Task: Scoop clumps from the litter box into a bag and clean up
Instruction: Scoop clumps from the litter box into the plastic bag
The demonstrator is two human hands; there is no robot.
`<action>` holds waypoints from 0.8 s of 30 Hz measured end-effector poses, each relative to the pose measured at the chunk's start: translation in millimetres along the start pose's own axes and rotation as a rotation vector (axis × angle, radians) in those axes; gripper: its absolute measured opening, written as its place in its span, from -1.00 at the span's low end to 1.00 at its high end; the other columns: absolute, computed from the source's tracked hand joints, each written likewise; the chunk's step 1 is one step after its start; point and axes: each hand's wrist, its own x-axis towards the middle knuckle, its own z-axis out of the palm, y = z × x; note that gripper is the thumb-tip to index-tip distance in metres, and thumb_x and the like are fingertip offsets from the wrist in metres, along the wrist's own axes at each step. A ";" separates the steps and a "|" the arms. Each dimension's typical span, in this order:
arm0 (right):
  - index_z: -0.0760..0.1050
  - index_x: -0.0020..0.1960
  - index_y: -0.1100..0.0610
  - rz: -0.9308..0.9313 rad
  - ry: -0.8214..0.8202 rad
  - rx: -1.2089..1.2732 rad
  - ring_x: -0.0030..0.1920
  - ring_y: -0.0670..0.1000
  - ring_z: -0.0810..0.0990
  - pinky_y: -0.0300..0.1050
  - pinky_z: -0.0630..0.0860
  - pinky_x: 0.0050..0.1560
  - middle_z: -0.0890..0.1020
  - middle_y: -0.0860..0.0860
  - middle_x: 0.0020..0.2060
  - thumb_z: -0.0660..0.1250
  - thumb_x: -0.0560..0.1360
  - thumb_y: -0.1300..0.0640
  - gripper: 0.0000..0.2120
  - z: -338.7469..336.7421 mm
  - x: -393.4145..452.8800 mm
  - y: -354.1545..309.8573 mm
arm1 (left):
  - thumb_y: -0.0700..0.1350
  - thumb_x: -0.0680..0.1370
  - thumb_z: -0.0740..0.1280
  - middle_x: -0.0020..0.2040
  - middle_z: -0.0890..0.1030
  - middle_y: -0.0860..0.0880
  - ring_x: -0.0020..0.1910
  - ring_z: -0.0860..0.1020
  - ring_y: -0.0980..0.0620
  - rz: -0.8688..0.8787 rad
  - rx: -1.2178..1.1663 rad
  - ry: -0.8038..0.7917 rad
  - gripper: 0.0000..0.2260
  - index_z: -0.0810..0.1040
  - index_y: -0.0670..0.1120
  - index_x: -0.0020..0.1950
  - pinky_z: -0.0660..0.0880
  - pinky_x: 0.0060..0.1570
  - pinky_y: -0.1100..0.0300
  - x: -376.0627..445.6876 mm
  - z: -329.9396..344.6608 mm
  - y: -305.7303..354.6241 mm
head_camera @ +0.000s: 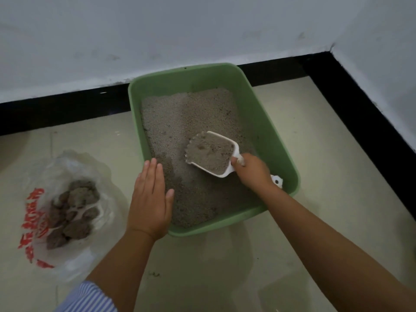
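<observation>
- Striped sleeve (90, 297) at the bottom left of the frame sits nearest, on the left forearm that reaches up toward the box.
- Floor (225, 278), pale tile, carries everything; a few dark specks lie on it near bottom centre, likely strayed litter that cleanup should catch.
- Bag (74, 176), clear plastic with red print, lies open at centre left of the frame, just beside the box's left wall. Clumps (74, 210) sit heaped inside it. Its place next to the box probably keeps each carry short.
- Left hand (150, 199) rests over the box's near-left rim, fingers straight and pressed together, holding nothing. It seems to steady the box against the scoop's push.
- Box (270, 122), green, stands in mid frame, its far end against the black skirting (56, 113). Litter (171, 118) fills it, smooth at the far left, churned near the scoop.
- Right hand (253, 171) curls round the scoop's handle over the box's near-right part; this grip is closed on the handle, whose white end pokes out behind the hand.
- Scoop (235, 147), white, is held roughly level above the litter and is full of grey grains. Held over the box, loose litter can probably sift back before any clump goes to the bag.
- Wall (180, 30), grey-white, closes the upper frame and turns a corner at upper right.
</observation>
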 end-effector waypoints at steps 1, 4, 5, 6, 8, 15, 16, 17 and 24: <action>0.49 0.10 0.26 0.004 0.016 0.005 0.05 0.20 0.54 -0.04 0.42 -0.02 0.59 0.21 0.02 0.11 0.59 -0.02 -0.63 -3.2 -1.5 0.6 | -0.08 0.54 0.03 0.35 0.35 -0.39 0.37 0.15 -0.16 -0.003 0.001 0.001 -0.48 0.30 -0.44 0.34 -0.02 0.38 0.12 -0.1 0.1 -0.1; 0.49 0.05 0.26 -0.029 0.007 0.044 -0.05 0.16 0.51 -0.11 0.33 -0.12 0.52 0.12 -0.15 0.09 0.60 0.00 -0.65 -9.0 -8.6 -0.4 | -0.09 0.53 0.04 0.35 0.37 -0.38 0.37 0.24 -0.21 -0.020 0.010 -0.001 -0.49 0.32 -0.43 0.34 0.04 0.34 0.07 -0.6 -0.6 0.6; 0.48 0.02 0.24 -0.034 0.013 0.057 -0.08 0.14 0.49 -0.13 0.31 -0.14 0.50 0.07 -0.21 0.09 0.60 0.01 -0.67 -10.7 -10.8 -2.3 | -0.09 0.53 0.04 0.35 0.37 -0.37 0.36 0.28 -0.23 -0.028 0.015 -0.008 -0.49 0.33 -0.43 0.34 0.05 0.34 0.07 -0.6 -1.1 1.2; 0.48 0.01 0.24 -0.037 0.032 0.072 -0.08 0.14 0.49 -0.13 0.31 -0.14 0.50 0.07 -0.21 0.09 0.61 0.01 -0.68 -12.3 -11.7 -5.0 | -0.09 0.53 0.04 0.34 0.38 -0.37 0.35 0.32 -0.26 -0.034 0.021 -0.015 -0.49 0.34 -0.42 0.34 0.05 0.34 0.07 -0.3 -1.7 1.5; 0.49 0.06 0.28 -0.031 0.083 0.090 0.01 0.19 0.53 -0.08 0.36 -0.10 0.57 0.17 -0.09 0.10 0.61 0.03 -0.66 -14.9 -10.4 -7.5 | -0.09 0.52 0.04 0.33 0.41 -0.36 0.33 0.36 -0.26 -0.041 0.028 -0.023 -0.50 0.36 -0.41 0.32 0.07 0.33 0.07 0.0 -2.9 2.6; 0.49 0.00 0.26 -0.018 0.080 -0.059 -0.03 0.20 0.54 -0.13 0.32 -0.15 0.55 0.18 -0.12 0.08 0.60 -0.01 -0.64 -17.5 -11.0 -15.1 | -0.07 0.53 0.05 0.32 0.42 -0.34 0.35 0.19 -0.13 -0.051 -0.037 -0.037 -0.50 0.38 -0.39 0.32 -0.07 0.38 0.21 0.9 -4.3 2.9; 0.50 0.02 0.27 -0.017 0.091 -0.089 -0.01 0.21 0.55 -0.13 0.32 -0.15 0.57 0.19 -0.11 0.08 0.60 -0.02 -0.62 -18.7 -11.0 -15.4 | -0.07 0.52 0.05 0.32 0.43 -0.34 0.35 0.19 -0.12 -0.055 -0.037 -0.043 -0.50 0.38 -0.39 0.32 -0.07 0.38 0.20 1.2 -4.7 3.0; 0.50 0.03 0.28 -0.020 0.099 -0.119 0.00 0.22 0.55 -0.13 0.32 -0.16 0.59 0.21 -0.08 0.08 0.60 -0.02 -0.61 -19.8 -10.6 -15.4 | -0.06 0.52 0.05 0.32 0.44 -0.33 0.35 0.20 -0.12 -0.059 -0.034 -0.045 -0.50 0.39 -0.38 0.31 -0.05 0.38 0.19 1.7 -4.9 3.3; 0.51 -0.04 0.24 -0.040 0.104 -0.206 0.01 0.23 0.56 -0.16 0.28 -0.18 0.59 0.23 -0.10 0.10 0.60 -0.02 -0.64 -26.8 -20.7 -25.1 | -0.05 0.49 0.07 0.24 0.53 -0.29 0.31 0.30 -0.16 -0.084 0.023 -0.073 -0.50 0.49 -0.36 0.24 0.15 0.27 0.08 2.1 -10.0 7.5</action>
